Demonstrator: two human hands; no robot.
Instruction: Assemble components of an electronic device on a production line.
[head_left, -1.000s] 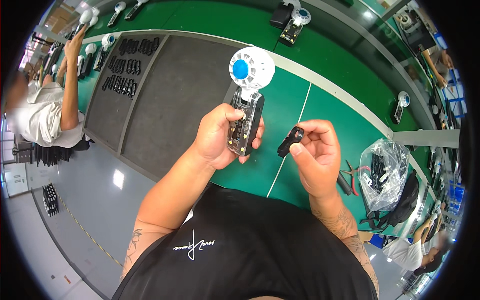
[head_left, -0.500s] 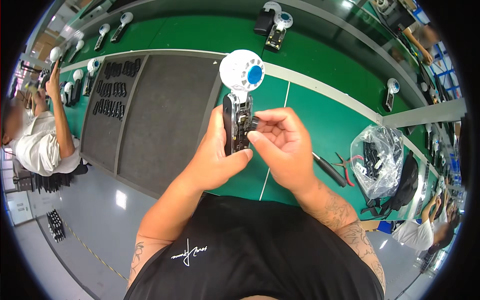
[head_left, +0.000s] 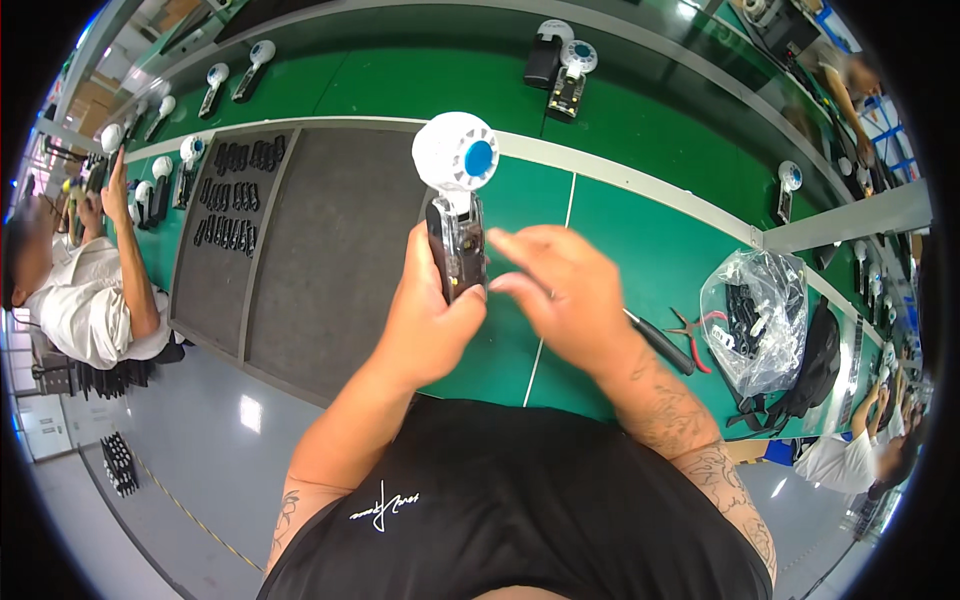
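My left hand [head_left: 432, 310] is wrapped round the black handle of a handheld device with a round white head [head_left: 453, 152], held upright over the bench. A blue disc sits in the vented face of the head. The handle's open side shows a circuit board [head_left: 466, 250] with small components. Beside the handle on its right is my right hand [head_left: 560, 285], thumb and forefinger apart and somewhat blurred by motion. Between those fingertips no part can be seen; the inside of the palm is partly hidden.
On my left lies a dark grey tray [head_left: 340, 240] with rows of black parts [head_left: 228, 195]. To the right are a black-handled tool [head_left: 660, 342], red-handled pliers [head_left: 692, 340] and a clear bag of parts [head_left: 755, 320]. Similar devices [head_left: 572, 80] stand on the green surface beyond. A co-worker [head_left: 95, 290] sits far left.
The device has shifted slightly left and down in the picture with my left hand. My right hand has opened from its pinch on a small black part, which no longer shows between the fingers.
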